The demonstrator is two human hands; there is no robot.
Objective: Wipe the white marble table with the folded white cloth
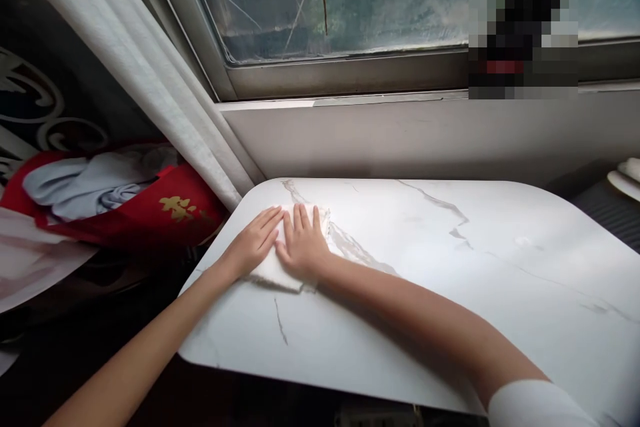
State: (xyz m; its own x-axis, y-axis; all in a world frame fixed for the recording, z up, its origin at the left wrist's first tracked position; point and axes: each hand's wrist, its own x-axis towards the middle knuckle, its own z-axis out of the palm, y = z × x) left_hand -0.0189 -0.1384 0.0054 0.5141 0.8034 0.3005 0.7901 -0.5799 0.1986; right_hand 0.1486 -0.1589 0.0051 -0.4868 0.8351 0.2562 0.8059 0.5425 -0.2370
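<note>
A white cloth point(280, 273) lies flat on the white marble-patterned table point(430, 247), towards its left end. My left hand point(254, 240) rests on the cloth's left side with the fingers stretched out and close together. Beside it, my right hand point(303, 240) presses flat on the cloth, its fingers a little spread. The two hands nearly touch at the fingertips and thumb. Both palms hide much of the cloth; its lower edge and upper right corner show.
A window point(350, 7) with a metal frame rises behind the table. To the left hang a pale curtain point(135, 60) and a red bag point(175, 197) with grey cloth inside. White dishes point(625, 180) sit at the far right. A blurred patch covers part of the window.
</note>
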